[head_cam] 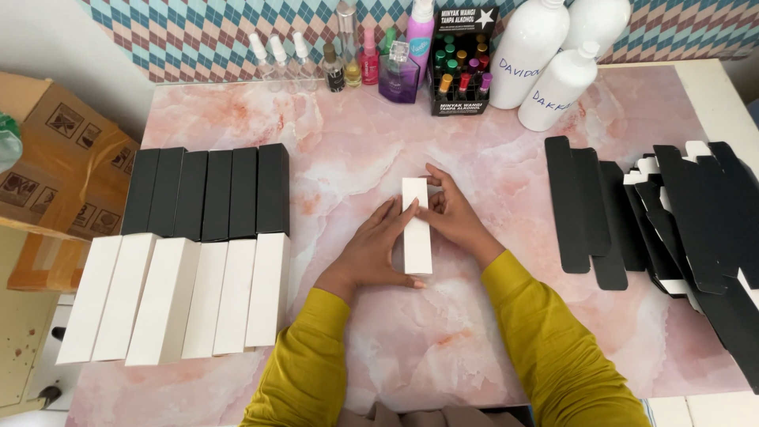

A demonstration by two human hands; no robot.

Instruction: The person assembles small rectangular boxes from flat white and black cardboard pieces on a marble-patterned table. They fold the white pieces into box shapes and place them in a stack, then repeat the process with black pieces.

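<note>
A slim white box (416, 227) lies lengthwise on the pink marble table (348, 158), in the middle. My left hand (371, 251) presses against its left side, thumb along the near end. My right hand (451, 212) holds its right side near the far end, fingers on the top face. Both arms wear mustard-yellow sleeves. To the left lies a row of several finished boxes, black halves (209, 194) toward the back and white halves (182, 296) toward me.
A heap of flat black box blanks (672, 213) covers the table's right side. Small perfume bottles (348, 55), a black display of vials (461, 67) and white plastic bottles (545, 59) line the back edge. Cardboard cartons (55, 166) stand off the table's left.
</note>
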